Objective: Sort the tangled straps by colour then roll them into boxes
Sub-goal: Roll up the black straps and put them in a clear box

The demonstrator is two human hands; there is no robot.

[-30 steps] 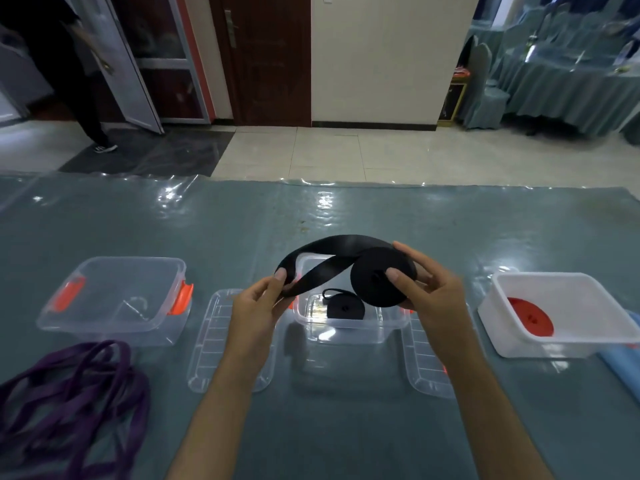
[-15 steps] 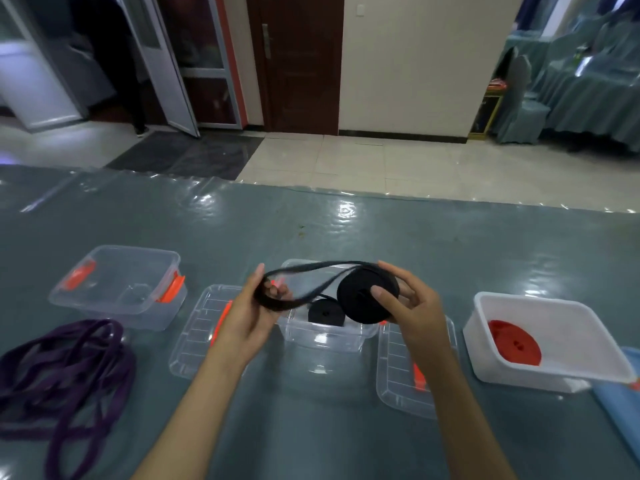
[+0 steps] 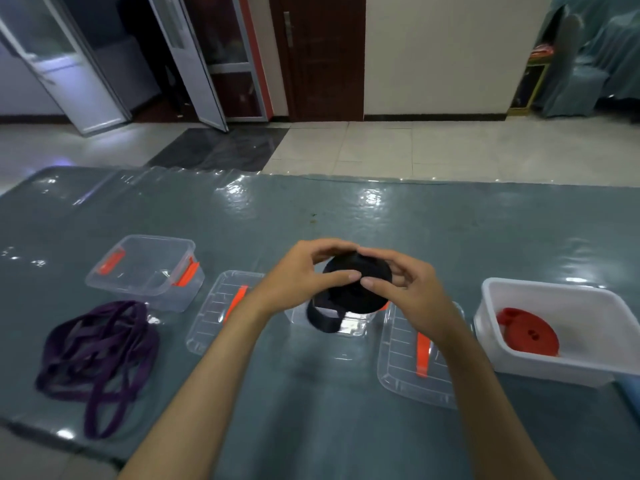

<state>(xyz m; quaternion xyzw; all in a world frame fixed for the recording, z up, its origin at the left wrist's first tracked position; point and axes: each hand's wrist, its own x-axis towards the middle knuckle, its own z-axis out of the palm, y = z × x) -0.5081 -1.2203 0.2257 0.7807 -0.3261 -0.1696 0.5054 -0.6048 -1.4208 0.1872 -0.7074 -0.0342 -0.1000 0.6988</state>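
Both hands hold a black strap roll (image 3: 358, 289) above the middle clear box (image 3: 346, 323). My left hand (image 3: 298, 275) grips its left side and my right hand (image 3: 412, 292) its right side, fingertips meeting on the roll's face. A short loose loop of black strap hangs below the roll, over the box's front. A tangled purple strap (image 3: 98, 355) lies on the table at the left. A rolled red strap (image 3: 528, 334) lies in the white box (image 3: 568, 296) on the right. An empty clear box (image 3: 145, 268) with orange clips stands at the left.
Two clear lids with orange clips lie flat: one (image 3: 221, 310) left of the middle box, one (image 3: 415, 358) right of it. The table (image 3: 346, 427) has a glossy grey-green cover. A blue object shows at the right edge. Tiled floor and doors lie beyond.
The long open loop of black strap has been wound onto the roll, leaving a short loop. My left hand moved right onto the roll, now held lower over the middle box.
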